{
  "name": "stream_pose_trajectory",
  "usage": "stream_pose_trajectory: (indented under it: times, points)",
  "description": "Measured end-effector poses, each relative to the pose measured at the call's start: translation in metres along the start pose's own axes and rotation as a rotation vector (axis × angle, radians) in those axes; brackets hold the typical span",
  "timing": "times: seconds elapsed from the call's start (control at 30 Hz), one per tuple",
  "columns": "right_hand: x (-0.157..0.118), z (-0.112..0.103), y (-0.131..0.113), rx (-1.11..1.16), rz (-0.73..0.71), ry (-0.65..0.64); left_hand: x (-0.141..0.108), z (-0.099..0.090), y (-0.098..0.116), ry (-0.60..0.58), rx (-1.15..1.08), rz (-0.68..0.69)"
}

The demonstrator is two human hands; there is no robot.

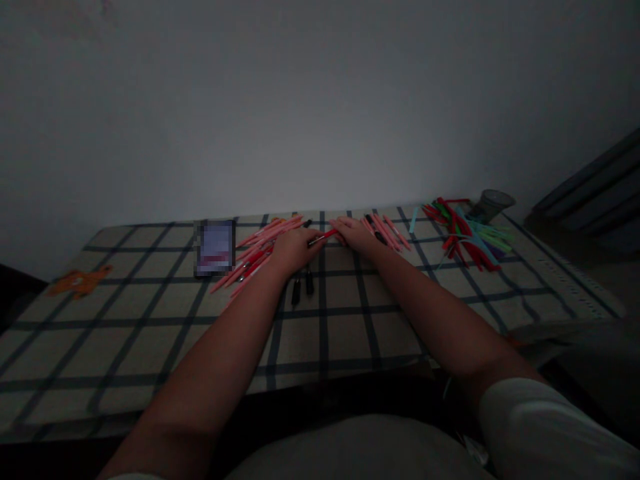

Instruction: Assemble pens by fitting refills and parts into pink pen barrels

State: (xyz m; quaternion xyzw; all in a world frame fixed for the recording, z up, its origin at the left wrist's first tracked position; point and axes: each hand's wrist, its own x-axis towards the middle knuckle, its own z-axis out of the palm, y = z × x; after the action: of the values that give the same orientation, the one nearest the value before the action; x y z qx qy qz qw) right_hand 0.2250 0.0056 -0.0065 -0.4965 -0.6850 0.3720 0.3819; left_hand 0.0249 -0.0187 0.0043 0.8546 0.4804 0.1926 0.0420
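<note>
Out over the checked cloth, my left hand (294, 247) pinches one end of a slim red pen (326, 235). My right hand (354, 235) has its fingers closed at the pen's other end. The pen lies nearly level between the hands, its left part pale or metallic and its right part red. Beside and under my left hand spreads a pile of pink and red pens (267, 232). Two black-ended pens (303, 288) show just below that hand. To the right of my right hand lies a second group of pink pens (389, 232), with a black one among them.
A dark-framed phone or tablet (216, 248), blurred, lies left of the pens. Farther left is an orange shape (81, 280). On the right, red, green and blue strips (465, 233) lie heaped beside a clear cup (493, 205). A plain wall (320, 107) rises behind the table.
</note>
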Motion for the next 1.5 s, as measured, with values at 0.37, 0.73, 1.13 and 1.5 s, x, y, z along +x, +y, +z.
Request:
stream_pose_trajectory:
  times: [0.37, 0.73, 1.13, 1.5]
  points:
    - [0.000, 0.000, 0.004, -0.003, -0.014, -0.010, 0.000, 0.000, 0.000, 0.002, 0.020, -0.018]
    - [-0.001, -0.001, -0.001, -0.032, 0.023, -0.013, 0.000, -0.001, 0.001, -0.005, -0.001, -0.010]
    - [-0.003, -0.001, -0.006, -0.042, 0.006, -0.022, 0.000, 0.000, 0.001, -0.015, 0.004, -0.014]
    - [-0.003, -0.001, -0.004, -0.056, -0.012, -0.026, -0.001, -0.001, 0.003, -0.002, 0.012, -0.009]
